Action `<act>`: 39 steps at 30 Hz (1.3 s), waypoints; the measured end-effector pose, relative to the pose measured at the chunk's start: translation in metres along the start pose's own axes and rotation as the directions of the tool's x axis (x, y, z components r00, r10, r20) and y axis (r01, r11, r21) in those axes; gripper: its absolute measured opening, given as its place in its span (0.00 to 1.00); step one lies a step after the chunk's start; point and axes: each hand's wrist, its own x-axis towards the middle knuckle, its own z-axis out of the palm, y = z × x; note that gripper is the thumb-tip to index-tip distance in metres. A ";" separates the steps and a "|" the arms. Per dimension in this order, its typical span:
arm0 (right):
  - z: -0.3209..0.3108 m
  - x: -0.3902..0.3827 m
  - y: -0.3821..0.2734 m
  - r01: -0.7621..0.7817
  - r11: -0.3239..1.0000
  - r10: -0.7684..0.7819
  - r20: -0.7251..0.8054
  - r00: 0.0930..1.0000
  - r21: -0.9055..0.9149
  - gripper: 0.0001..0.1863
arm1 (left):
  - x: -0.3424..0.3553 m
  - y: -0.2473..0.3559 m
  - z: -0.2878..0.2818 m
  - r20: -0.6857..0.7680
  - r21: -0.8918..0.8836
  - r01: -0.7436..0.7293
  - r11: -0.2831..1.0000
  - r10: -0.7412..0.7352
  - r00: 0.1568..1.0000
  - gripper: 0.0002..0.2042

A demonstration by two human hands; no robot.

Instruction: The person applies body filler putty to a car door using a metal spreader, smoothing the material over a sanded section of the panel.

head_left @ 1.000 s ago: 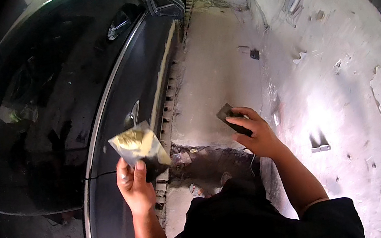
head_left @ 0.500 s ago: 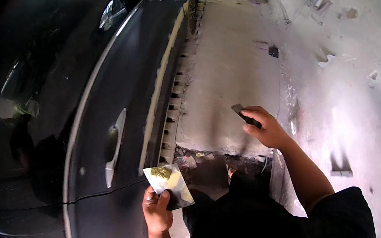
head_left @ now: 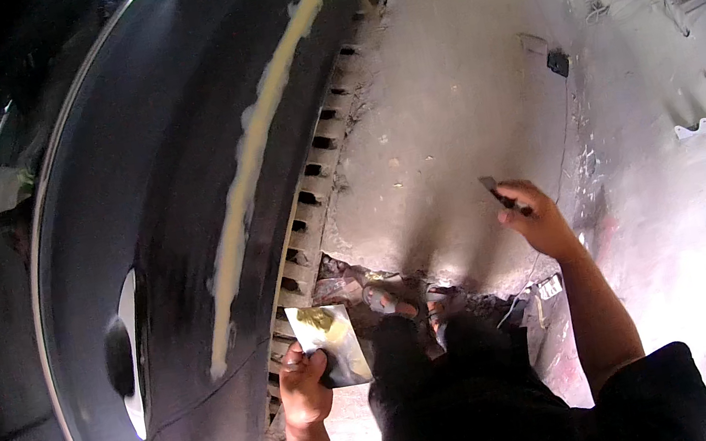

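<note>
The left hand (head_left: 304, 389), grip closed, holds a plate (head_left: 346, 346) of paste (head_left: 316, 322) near the door (head_left: 168, 205); the right hand (head_left: 539, 215) pinches a spreader (head_left: 490, 184). The view has shifted doorward, showing the yellow strip (head_left: 246, 168) more plainly.

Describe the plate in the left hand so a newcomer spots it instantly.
Find the dark car on the left, with a yellowish stripe along its side. Right of the stripe's lower end, the left hand holds a flat four-cornered plate. Unlike the dark tool in the right hand, it is largely pale and bears a yellowish dab.
</note>
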 end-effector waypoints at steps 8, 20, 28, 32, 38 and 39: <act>0.003 0.086 -0.001 0.155 0.974 -0.160 -0.013 0.987 -0.163 0.21 | 0.063 -0.003 -0.014 0.048 0.020 0.155 0.988 -0.156 0.987 0.15; 0.106 0.265 0.134 0.375 0.868 -0.339 0.162 0.927 -0.326 0.21 | 0.175 -0.055 -0.028 -0.125 0.080 0.036 0.996 -0.026 0.992 0.14; 0.232 0.371 0.230 0.564 0.722 -0.471 0.313 0.825 -0.401 0.28 | 0.279 -0.138 -0.044 -0.175 0.035 -0.205 0.978 0.208 0.962 0.13; 0.280 0.403 0.252 0.658 0.659 -0.582 0.307 0.753 -0.364 0.27 | 0.309 -0.169 -0.044 -0.265 -0.046 -0.189 0.981 0.170 0.949 0.16; 0.346 0.426 0.269 0.768 0.593 -0.754 0.168 0.635 -0.241 0.24 | 0.328 -0.195 -0.041 -0.434 -0.033 -0.147 0.989 0.118 0.893 0.19; 0.353 0.427 0.269 0.766 0.601 -0.751 0.165 0.639 -0.228 0.24 | 0.330 -0.195 -0.040 -0.428 -0.042 -0.152 0.988 0.120 0.896 0.19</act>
